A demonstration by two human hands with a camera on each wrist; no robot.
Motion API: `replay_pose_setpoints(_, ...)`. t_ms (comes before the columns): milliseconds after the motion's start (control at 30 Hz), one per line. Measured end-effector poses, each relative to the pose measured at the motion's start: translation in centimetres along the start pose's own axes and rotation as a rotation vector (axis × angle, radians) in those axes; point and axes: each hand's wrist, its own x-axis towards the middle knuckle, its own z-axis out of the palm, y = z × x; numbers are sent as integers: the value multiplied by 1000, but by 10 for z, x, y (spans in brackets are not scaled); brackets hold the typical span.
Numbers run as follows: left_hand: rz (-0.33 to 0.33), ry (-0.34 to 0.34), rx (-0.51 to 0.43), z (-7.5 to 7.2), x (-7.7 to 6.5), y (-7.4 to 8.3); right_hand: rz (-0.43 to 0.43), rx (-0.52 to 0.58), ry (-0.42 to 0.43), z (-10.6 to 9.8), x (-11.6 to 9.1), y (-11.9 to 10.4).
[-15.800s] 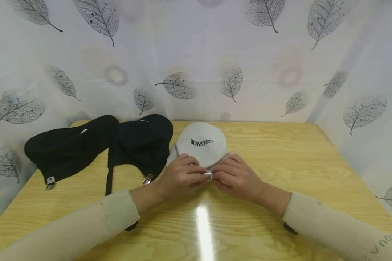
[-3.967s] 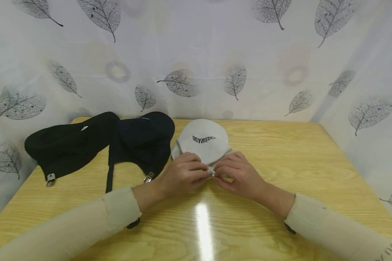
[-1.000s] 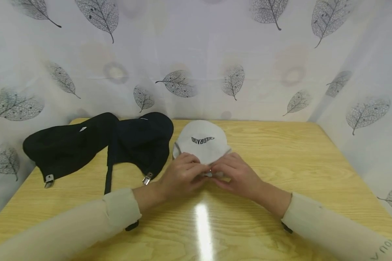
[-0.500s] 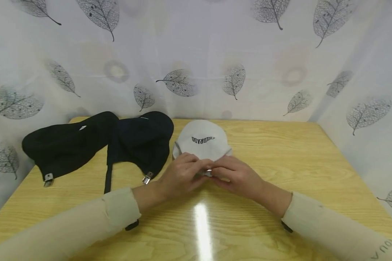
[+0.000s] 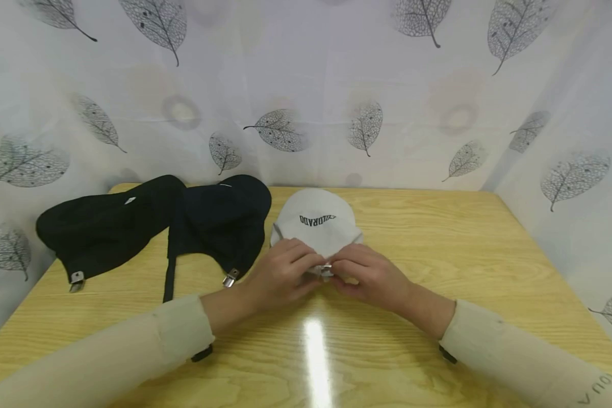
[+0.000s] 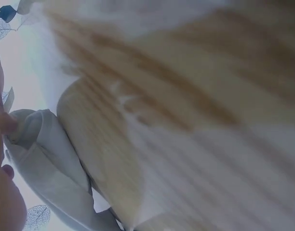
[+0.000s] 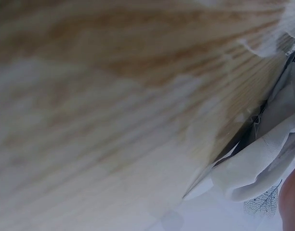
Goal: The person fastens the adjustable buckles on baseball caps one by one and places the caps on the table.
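Observation:
A white baseball cap (image 5: 313, 204) lies on the table, the word COLORADO on its crown upside down in the head view. At its near edge is a small silver buckle (image 5: 326, 271) on the strap. My left hand (image 5: 283, 272) pinches the strap from the left, fingers bent. From the other side my right hand (image 5: 372, 275) pinches at the buckle, thumb below and index finger above. The fingers partly cover strap and buckle. Folds of the pale cap (image 6: 53, 168) show beside my left hand in the left wrist view, and the cap (image 7: 253, 161) appears at right in the right wrist view.
A black cap (image 5: 107, 226) and a navy cap (image 5: 219, 221) lie to the left, overlapping, each with a metal buckle; the navy one's strap (image 5: 170, 277) trails toward me. A leaf-print curtain (image 5: 316, 73) hangs behind the wooden table (image 5: 464, 243).
Both hands stay at the white cap's strap throughout. Over the last second the fingers shift slightly, and more of the silver buckle shows between them. The dark caps stay put.

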Motion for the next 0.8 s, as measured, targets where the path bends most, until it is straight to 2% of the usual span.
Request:
replay_pose_setpoints(100, -4, -25, 23, -3, -3, 0, -1, 2, 13, 0, -1, 0)
replay_pose_setpoints(200, -43, -64, 46, -5, -8, -1, 5, -3, 18, 1, -2, 0)
replay_pose_setpoints(333, -95, -114, 30, -6, -12, -2, 9, -10, 20, 1, -3, 0)
replay_pose_setpoints(467, -103, -150, 10, -6, -13, -3, 4, -9, 20, 2, -3, 0)
replay_pose_setpoints(633, -107, -155, 3, -7, -13, -4, -2, -3, 26, 2, -2, 0)
replay_pose_setpoints(800, -100, -124, -7, -7, -13, -5, 4, 16, 24, 2, -2, 1)
